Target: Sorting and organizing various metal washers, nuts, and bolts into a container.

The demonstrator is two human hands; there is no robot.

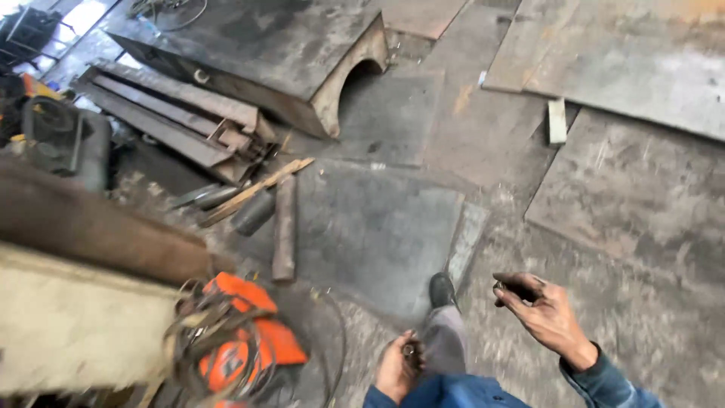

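Right hand [545, 313], lower right of frame: fingers curled around a small dark object [519, 288], held between thumb and fingertips. Object too blurred to identify. Blue sleeve [604, 381] at the wrist.

Left hand [398, 370], bottom centre: fingers closed loosely around a small metal piece [408, 350], partly hidden by the palm; kind cannot be told. Hand sits just beside the person's grey trouser leg [444, 340].

Black shoe [442, 290] just above the left hand, planted on the edge of a dark steel plate [377, 234] lying flat on the floor, centre of frame.

Left of the plate: a rusty round bar [285, 227] lying upright in the frame, a dark short cylinder [254, 212] next to it, a wooden strip [257, 190] slanting across above them.

Lower left: orange machine [249, 340] with tangled cables [204, 325] over it. Beside it, far left, a pale block [75, 325] with a brown beam [91, 223] above.

Upper left: stack of steel channels [174, 113]. Top centre: large steel box [264, 45] with an arched cut-out in its end face.

Right and upper right: more large flat plates [634, 189] on the floor [498, 264]; a small pale block [557, 121] lies between two of them.

Frame shows motion blur throughout.
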